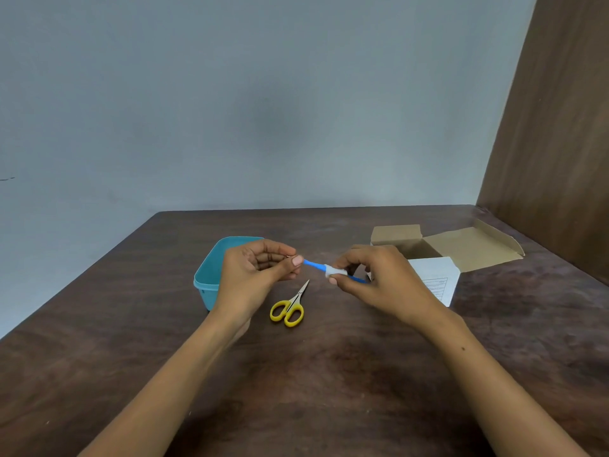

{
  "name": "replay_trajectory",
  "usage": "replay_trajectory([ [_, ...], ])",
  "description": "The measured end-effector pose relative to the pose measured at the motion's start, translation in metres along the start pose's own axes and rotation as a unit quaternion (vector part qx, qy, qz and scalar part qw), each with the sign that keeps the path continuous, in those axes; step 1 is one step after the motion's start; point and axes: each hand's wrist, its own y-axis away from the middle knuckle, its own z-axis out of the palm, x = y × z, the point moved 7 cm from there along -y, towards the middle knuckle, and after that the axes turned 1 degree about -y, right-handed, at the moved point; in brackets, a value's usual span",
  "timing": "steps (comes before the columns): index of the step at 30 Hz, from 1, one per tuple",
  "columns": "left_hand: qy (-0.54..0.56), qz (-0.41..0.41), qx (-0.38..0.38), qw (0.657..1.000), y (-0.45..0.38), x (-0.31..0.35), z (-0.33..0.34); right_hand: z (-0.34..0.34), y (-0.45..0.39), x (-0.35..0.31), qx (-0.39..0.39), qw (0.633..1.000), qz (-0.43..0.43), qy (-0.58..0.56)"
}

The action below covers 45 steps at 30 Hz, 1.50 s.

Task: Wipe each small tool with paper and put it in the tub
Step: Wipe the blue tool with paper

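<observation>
The wiping step is in hand: above the table [329,374], the left hand [260,275] pinches one end of a blue tool [313,263] while the right hand [379,275] clamps a small paper wad [334,271] around its shaft. Next, I think, it goes into the teal tub [206,282], just beside the left hand. An open cardboard box [461,245], a printed sheet [435,278] and yellow scissors [290,308] lie near; nothing blocks the tub.

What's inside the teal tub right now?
The teal tub shows only bare inner wall at its far left; the left hand covers the rest, so any tools inside cannot be seen.
</observation>
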Motion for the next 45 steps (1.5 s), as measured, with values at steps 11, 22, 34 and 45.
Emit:
replay_trajectory([
  [11,-0.010,0.009,-0.037,0.999,0.000,0.001,0.003,0.013,0.003,-0.008,-0.027,0.999,-0.009,-0.025],
  [22,0.008,-0.034,-0.069,0.997,0.010,-0.009,0.021,0.010,0.002,-0.011,0.059,0.996,0.011,-0.062],
  [34,-0.030,-0.025,-0.032,0.999,0.012,-0.010,0.020,0.010,0.005,-0.014,0.112,0.993,0.016,-0.036],
  [45,-0.007,-0.022,-0.005,1.000,0.004,-0.007,0.008,0.013,0.002,-0.005,-0.003,0.970,0.093,-0.224],
])
